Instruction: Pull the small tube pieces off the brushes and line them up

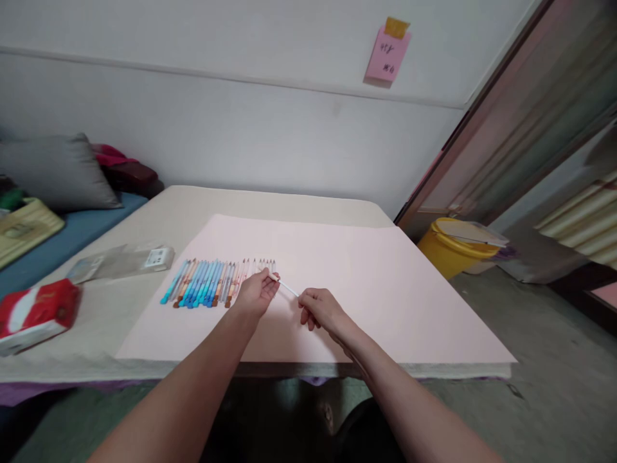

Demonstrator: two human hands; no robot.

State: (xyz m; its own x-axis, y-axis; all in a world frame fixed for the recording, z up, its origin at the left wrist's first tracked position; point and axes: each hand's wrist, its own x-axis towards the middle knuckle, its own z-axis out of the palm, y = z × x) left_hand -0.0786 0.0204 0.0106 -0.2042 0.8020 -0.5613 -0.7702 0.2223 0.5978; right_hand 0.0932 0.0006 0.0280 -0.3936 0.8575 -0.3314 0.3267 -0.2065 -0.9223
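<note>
While pen in grip, bucket covered

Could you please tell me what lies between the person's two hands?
In the head view, a slim white stick spans from left hand to right hand.

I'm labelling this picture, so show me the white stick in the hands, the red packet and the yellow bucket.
White stick (288, 288): head view, middle of its exposed shaft.
Red packet (42, 311): head view, its printed face.
Yellow bucket (441, 251): head view, its outer wall.
</note>
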